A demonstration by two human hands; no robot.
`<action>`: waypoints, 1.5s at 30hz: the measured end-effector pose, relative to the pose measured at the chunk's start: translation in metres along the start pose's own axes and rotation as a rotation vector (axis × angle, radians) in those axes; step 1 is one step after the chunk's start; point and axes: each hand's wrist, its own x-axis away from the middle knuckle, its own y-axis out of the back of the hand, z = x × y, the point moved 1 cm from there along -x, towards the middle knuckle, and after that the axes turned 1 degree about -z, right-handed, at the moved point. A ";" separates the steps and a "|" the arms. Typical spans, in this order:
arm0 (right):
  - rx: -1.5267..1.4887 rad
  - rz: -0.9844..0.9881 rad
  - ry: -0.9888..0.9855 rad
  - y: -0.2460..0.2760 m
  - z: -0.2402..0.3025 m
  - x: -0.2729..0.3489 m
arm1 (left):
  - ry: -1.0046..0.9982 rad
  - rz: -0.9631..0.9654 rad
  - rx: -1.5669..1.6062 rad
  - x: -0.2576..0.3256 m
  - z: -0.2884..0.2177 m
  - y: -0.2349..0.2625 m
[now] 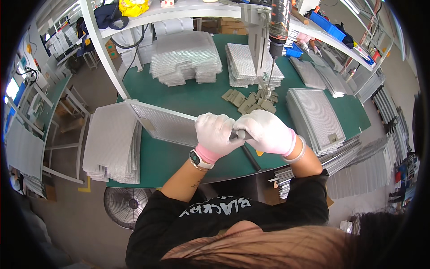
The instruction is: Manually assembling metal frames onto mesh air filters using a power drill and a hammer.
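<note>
The gloved left hand (215,131) and gloved right hand (265,130) are white with pink cuffs (291,142). The rod (242,134) between them is dark grey. The framed mesh panel (174,127) is silver-grey, finely cross-hatched, with a tan rectangular patch (147,124). Dark green covers the workbench top (179,99); the small clips (250,103) are olive-tan. The stacked mesh sheets (183,56) show pale silver ripples. The T-shirt (268,214) is black with white lettering (219,207), the watch (195,158) black on a white strap, the shelf bin (327,25) blue, the plastic bag (133,6) yellow.
</note>
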 end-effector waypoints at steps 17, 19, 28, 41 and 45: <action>-1.126 -0.715 -0.062 0.000 -0.015 -0.059 | -0.056 -0.083 -0.026 -0.009 0.004 -0.010; -1.141 -0.640 -0.106 -0.007 -0.018 -0.059 | -0.063 -0.110 -0.009 -0.009 0.003 -0.009; -1.254 -0.578 -0.140 -0.012 -0.021 -0.063 | -0.074 -0.091 -0.026 -0.007 0.003 -0.007; -1.356 -0.613 -0.411 -0.006 -0.018 -0.074 | -0.069 -0.088 -0.010 -0.005 0.002 -0.006; -1.160 -0.598 -0.336 -0.015 -0.018 -0.072 | -0.074 -0.103 -0.007 -0.005 0.001 -0.005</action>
